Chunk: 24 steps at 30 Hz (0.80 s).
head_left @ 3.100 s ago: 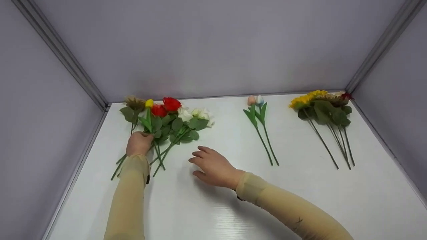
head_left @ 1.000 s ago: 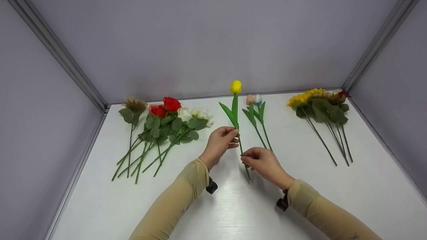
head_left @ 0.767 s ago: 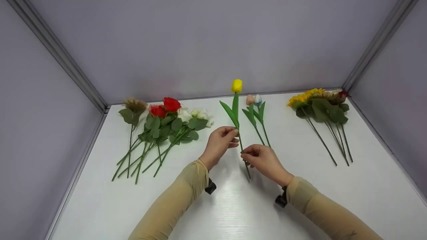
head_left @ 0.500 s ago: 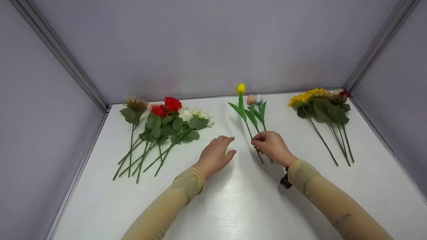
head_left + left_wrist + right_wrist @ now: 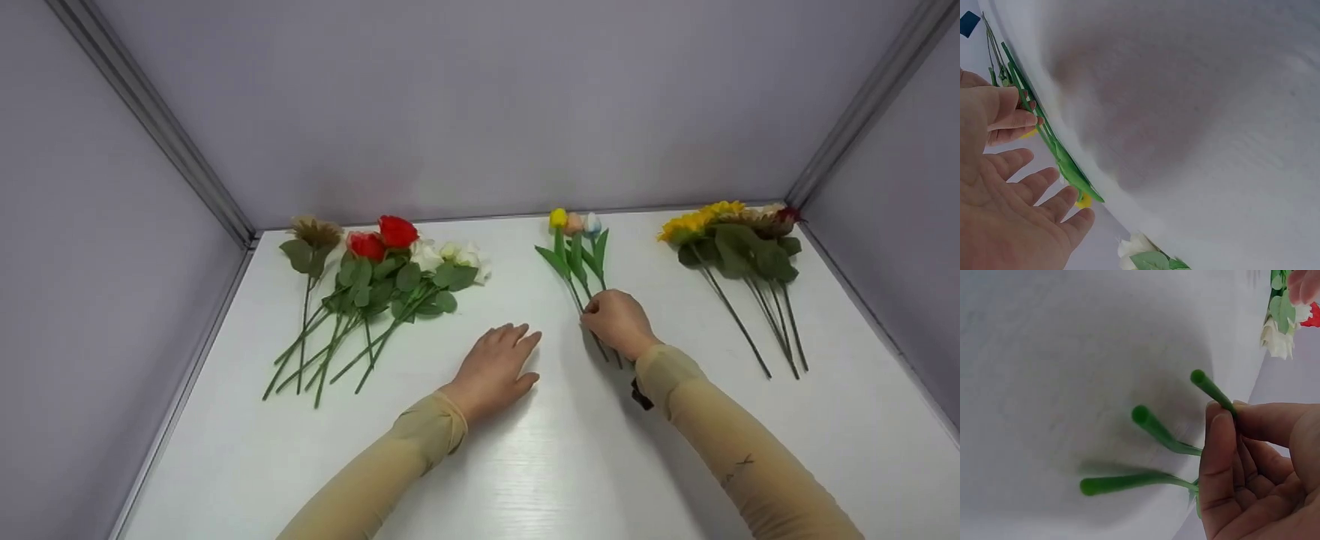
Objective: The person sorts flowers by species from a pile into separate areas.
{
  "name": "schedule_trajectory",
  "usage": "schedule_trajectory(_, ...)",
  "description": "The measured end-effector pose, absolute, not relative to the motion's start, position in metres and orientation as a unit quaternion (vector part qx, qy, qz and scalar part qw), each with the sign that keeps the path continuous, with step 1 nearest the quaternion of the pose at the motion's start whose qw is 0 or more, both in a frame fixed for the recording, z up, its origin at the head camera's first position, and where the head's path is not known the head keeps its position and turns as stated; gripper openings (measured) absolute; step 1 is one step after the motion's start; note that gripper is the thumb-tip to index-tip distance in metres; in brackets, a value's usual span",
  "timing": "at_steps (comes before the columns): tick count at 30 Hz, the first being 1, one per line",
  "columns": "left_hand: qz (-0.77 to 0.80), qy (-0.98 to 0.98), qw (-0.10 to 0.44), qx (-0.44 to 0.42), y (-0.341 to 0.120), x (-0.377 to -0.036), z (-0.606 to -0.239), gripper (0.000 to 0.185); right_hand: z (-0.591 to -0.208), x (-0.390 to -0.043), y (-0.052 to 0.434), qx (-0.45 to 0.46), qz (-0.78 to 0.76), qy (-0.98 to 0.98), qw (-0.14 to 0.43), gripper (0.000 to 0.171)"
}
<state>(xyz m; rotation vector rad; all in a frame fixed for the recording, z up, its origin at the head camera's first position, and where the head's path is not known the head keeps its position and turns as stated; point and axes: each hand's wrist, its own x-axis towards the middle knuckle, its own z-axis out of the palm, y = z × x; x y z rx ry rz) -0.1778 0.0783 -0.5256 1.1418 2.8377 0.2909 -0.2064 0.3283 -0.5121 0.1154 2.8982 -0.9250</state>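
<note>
My right hand (image 5: 619, 324) pinches the stem of a yellow tulip (image 5: 558, 218) between thumb and index finger. That tulip lies at the left of a peach tulip (image 5: 574, 223) and a blue-and-white tulip (image 5: 592, 225), the three heads side by side near the back wall. In the right wrist view, the pinched stem (image 5: 1213, 389) stands apart from the two other stem ends. My left hand (image 5: 491, 373) holds nothing; its fingers are spread, palm down over the table, left of the tulips. The left wrist view shows its open palm (image 5: 1010, 225).
On the left of the white table (image 5: 517, 487) lie red roses (image 5: 397, 232), white roses (image 5: 461, 256) and a brownish flower (image 5: 315, 231), their stems crossing. Sunflowers (image 5: 697, 223) and a dark red flower (image 5: 787, 216) lie at the right. Grey walls (image 5: 480, 105) enclose the back and sides.
My left hand took the yellow tulip from the left pile and brought it to the middle. My right hand took over its stem, my left let go, and the tulip came down beside the other two.
</note>
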Motion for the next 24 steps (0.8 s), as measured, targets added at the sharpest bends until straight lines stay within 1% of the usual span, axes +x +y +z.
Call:
schedule_trajectory(7, 0.103, 0.919, 0.042, 0.379, 0.079, -0.176, -0.526, 0.06, -0.516, -0.2, 0.332, 0.02, -0.29, 0.956, 0.045, 0.018)
schedule_trajectory(16, 0.117, 0.917, 0.05, 0.377, 0.079, -0.175, -0.525, 0.06, -0.522, -0.198, 0.335, 0.002, -0.267, 0.964, 0.015, 0.011)
schedule_trajectory(20, 0.121, 0.917, 0.046, 0.376, 0.074, -0.177, -0.525, 0.059, -0.521, -0.198, 0.335, 0.01, -0.275, 0.961, 0.011, 0.01)
schedule_trajectory(24, 0.134, 0.919, 0.024, 0.371, 0.063, -0.183, -0.527, 0.056, -0.518, -0.198, 0.331, 0.009, -0.276, 0.961, 0.0, 0.016)
